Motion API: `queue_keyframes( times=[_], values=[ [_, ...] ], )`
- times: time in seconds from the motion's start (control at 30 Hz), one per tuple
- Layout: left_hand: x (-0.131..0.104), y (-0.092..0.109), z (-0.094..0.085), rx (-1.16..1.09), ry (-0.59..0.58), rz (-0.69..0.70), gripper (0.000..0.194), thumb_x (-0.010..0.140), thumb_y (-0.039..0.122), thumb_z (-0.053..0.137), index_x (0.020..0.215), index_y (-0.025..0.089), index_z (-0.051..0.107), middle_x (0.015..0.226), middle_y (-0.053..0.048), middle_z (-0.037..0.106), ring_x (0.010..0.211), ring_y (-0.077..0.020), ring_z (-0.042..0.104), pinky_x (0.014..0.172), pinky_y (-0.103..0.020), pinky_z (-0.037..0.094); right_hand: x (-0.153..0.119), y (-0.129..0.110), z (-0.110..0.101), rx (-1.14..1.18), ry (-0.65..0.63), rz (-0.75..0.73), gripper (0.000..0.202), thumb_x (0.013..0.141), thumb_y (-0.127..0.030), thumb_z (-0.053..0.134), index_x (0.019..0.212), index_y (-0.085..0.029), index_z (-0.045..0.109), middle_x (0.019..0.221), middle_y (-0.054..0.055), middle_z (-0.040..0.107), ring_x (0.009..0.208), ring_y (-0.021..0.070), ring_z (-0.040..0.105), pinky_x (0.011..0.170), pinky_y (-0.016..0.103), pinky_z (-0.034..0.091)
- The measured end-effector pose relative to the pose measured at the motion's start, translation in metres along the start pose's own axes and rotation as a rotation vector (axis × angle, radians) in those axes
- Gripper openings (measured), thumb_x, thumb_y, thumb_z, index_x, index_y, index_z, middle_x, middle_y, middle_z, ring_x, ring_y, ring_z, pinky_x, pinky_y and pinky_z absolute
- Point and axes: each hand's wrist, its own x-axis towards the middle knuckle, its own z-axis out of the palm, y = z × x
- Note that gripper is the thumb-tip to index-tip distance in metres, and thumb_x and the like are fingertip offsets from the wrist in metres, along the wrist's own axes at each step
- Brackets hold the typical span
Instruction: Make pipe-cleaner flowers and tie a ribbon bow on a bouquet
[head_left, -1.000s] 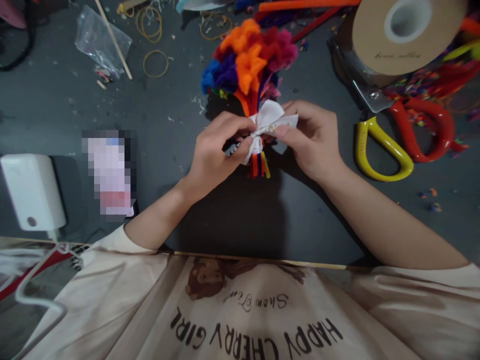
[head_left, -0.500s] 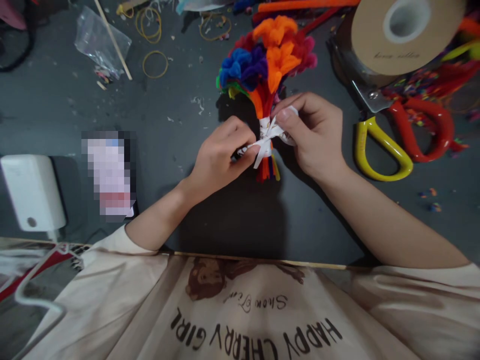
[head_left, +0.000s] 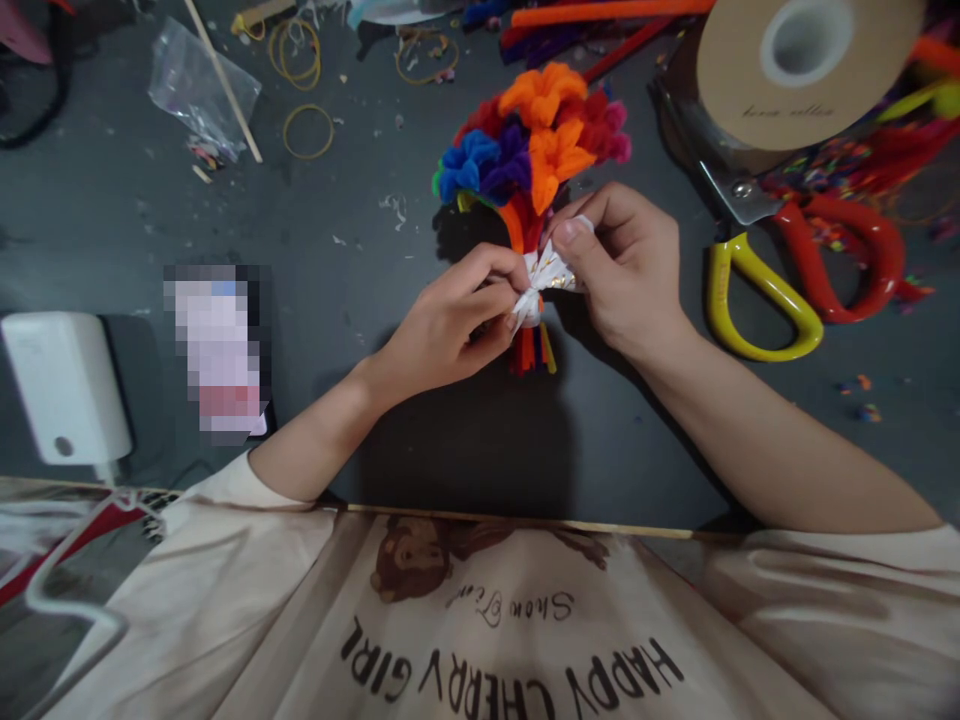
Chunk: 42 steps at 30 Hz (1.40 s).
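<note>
A small bouquet of pipe-cleaner flowers (head_left: 551,150) in orange, blue, purple, red and pink stands between my hands, its stems bundled together. White ribbon (head_left: 553,270) with gold marks is wound round the stems and knotted into a bow at the front. My left hand (head_left: 465,310) is closed on the ribbon at the left of the knot, where its fingertips partly hide it. On the other side my right hand (head_left: 626,270) pinches the right loop of the bow between thumb and forefinger. The cut stem ends (head_left: 532,350) show below the ribbon.
To the right lie scissors (head_left: 765,260) with one yellow and one red handle, beside a ribbon spool (head_left: 806,75). At the left are a phone (head_left: 217,350), a white power bank (head_left: 66,388), a plastic bag (head_left: 199,90) and rubber bands (head_left: 308,131). Pipe cleaners (head_left: 611,12) lie at the back.
My left hand has moved slightly right and in closer to the knot. The bow's right loop looks more spread, and the bouquet has tilted slightly toward me.
</note>
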Motion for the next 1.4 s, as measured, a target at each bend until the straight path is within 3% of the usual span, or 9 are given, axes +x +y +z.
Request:
queue_keyframes(
  times=[0.2, 0.33, 0.43, 0.53, 0.67, 0.83, 1.1, 1.3, 1.4],
  values=[
    [-0.002, 0.002, -0.001, -0.042, 0.03, -0.034, 0.01, 0.084, 0.014, 0.05, 0.076, 0.019, 0.047, 0.098, -0.005, 0.059, 0.086, -0.01, 0.062, 0.072, -0.025, 0.053, 0.002, -0.004, 0.001, 0.091, 0.015, 0.041, 0.032, 0.078, -0.05, 0.064, 0.067, -0.021, 0.055, 0.064, -0.002, 0.055, 0.057, 0.0079, 0.048, 0.054, 0.025, 0.04],
    [-0.003, 0.002, -0.004, -0.002, 0.209, -0.141, 0.01, 0.086, 0.019, 0.05, 0.077, 0.019, 0.051, 0.093, -0.003, 0.062, 0.09, -0.0121, 0.062, 0.078, -0.029, 0.052, -0.001, -0.011, 0.0, 0.167, -0.144, 0.095, 0.043, 0.069, -0.058, 0.069, 0.092, -0.025, 0.056, 0.082, -0.001, 0.062, 0.07, 0.0102, 0.06, 0.061, 0.024, 0.051],
    [-0.002, 0.001, -0.004, -0.038, 0.294, -0.216, 0.013, 0.088, 0.024, 0.05, 0.076, 0.02, 0.051, 0.088, -0.003, 0.061, 0.086, -0.0125, 0.061, 0.076, -0.03, 0.051, -0.004, -0.014, 0.002, 0.221, -0.28, 0.168, 0.052, 0.066, -0.047, 0.076, 0.105, -0.026, 0.049, 0.089, -0.002, 0.062, 0.072, 0.0094, 0.061, 0.06, 0.022, 0.052],
    [-0.002, 0.0, -0.001, -0.116, 0.302, -0.257, 0.013, 0.087, 0.032, 0.052, 0.08, 0.021, 0.052, 0.083, -0.002, 0.059, 0.08, -0.0118, 0.059, 0.069, -0.028, 0.05, -0.006, -0.015, 0.005, 0.232, -0.325, 0.191, 0.048, 0.07, -0.032, 0.075, 0.106, -0.025, 0.045, 0.089, -0.002, 0.06, 0.068, 0.0068, 0.059, 0.059, 0.02, 0.05],
    [-0.004, -0.001, 0.003, -0.138, 0.281, -0.354, 0.016, 0.087, 0.038, 0.054, 0.09, 0.022, 0.052, 0.083, 0.001, 0.059, 0.071, -0.007, 0.06, 0.064, -0.022, 0.052, -0.008, -0.016, 0.006, 0.236, -0.306, 0.108, 0.045, 0.071, -0.018, 0.069, 0.109, -0.025, 0.044, 0.089, -0.004, 0.059, 0.067, 0.0047, 0.057, 0.057, 0.017, 0.049],
    [-0.002, 0.004, 0.002, 0.002, 0.273, -0.4, 0.01, 0.088, 0.032, 0.052, 0.086, 0.022, 0.053, 0.08, 0.001, 0.063, 0.069, -0.0062, 0.061, 0.064, -0.021, 0.054, -0.011, -0.016, 0.006, 0.213, -0.327, 0.092, 0.048, 0.071, -0.025, 0.071, 0.114, -0.028, 0.05, 0.092, -0.002, 0.061, 0.071, 0.0077, 0.059, 0.061, 0.02, 0.051],
    [-0.003, 0.006, -0.001, 0.242, 0.173, -0.268, 0.009, 0.091, 0.028, 0.046, 0.087, 0.023, 0.053, 0.086, -0.001, 0.065, 0.084, -0.0125, 0.061, 0.077, -0.03, 0.05, -0.012, -0.017, 0.009, 0.204, -0.266, 0.16, 0.043, 0.07, -0.023, 0.072, 0.111, -0.026, 0.059, 0.099, -0.001, 0.066, 0.089, 0.0118, 0.063, 0.073, 0.024, 0.055],
    [-0.007, 0.0, 0.003, 0.389, 0.228, -0.012, 0.01, 0.091, 0.02, 0.045, 0.097, 0.024, 0.053, 0.086, 0.001, 0.065, 0.079, -0.0117, 0.061, 0.07, -0.028, 0.043, -0.006, -0.022, -0.001, 0.182, -0.354, 0.124, 0.044, 0.066, -0.015, 0.072, 0.109, -0.025, 0.064, 0.091, -0.004, 0.066, 0.075, 0.0072, 0.06, 0.066, 0.021, 0.053],
    [-0.008, 0.001, 0.003, 0.362, 0.236, 0.024, 0.011, 0.091, 0.02, 0.045, 0.097, 0.025, 0.054, 0.084, 0.002, 0.064, 0.079, -0.0109, 0.06, 0.073, -0.028, 0.041, -0.006, -0.022, 0.0, 0.238, -0.395, 0.145, 0.046, 0.067, -0.016, 0.073, 0.109, -0.027, 0.061, 0.087, -0.005, 0.064, 0.073, 0.0078, 0.061, 0.064, 0.021, 0.052]
  ],
)
